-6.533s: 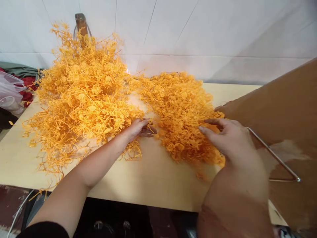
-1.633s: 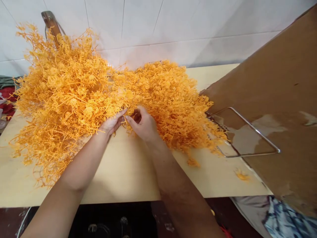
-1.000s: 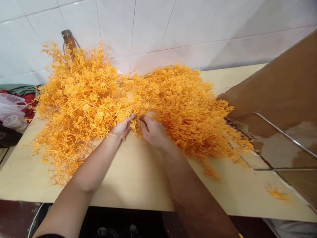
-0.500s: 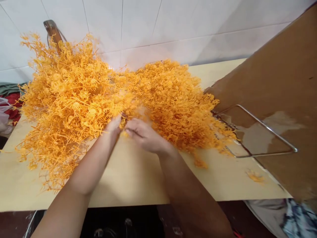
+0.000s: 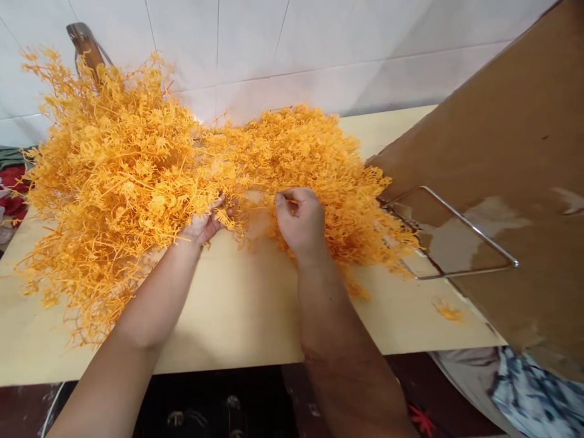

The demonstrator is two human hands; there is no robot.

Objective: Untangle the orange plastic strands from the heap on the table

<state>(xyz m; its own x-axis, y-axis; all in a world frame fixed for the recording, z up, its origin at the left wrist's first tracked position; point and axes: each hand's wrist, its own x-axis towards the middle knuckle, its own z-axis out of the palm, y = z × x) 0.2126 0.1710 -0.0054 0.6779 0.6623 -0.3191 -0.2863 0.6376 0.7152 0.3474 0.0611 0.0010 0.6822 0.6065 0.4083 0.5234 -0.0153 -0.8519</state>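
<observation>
Roughly midway is how the sorting looks, judged from how the orange material lies on the pale wooden table (image 5: 237,322). Two heaps of thin orange plastic sprigs cover the far half of that table. The tall tangled heap (image 5: 109,176) sits toward the table's left end, loose and branching, with long stems trailing over the near left edge. The flatter heap (image 5: 310,158) lies at the table's middle, denser and finer, and reaches to the brown cardboard sheet (image 5: 502,158) that leans over the table's right end. A bent metal wire frame (image 5: 451,234) rests against that cardboard.

The left hand (image 5: 203,222) is at the near right edge of the tall heap, fingers curled shut around a small sprig (image 5: 225,216) whose end sticks out toward the table's middle. The right hand (image 5: 301,222) is at the near edge of the flatter heap, fingers bent in with thumb and forefinger pinched together; whether they grip a small piece is not clear, since the fist hides it.

By appearance, the flatter heap holds what is already plucked, and the tall heap, the larger of the two, is what remains. A few orange crumbs (image 5: 449,310) lie on the table near the cardboard. A brown handle (image 5: 84,45) sticks up behind the tall heap, against the white tiled wall (image 5: 319,42).
</observation>
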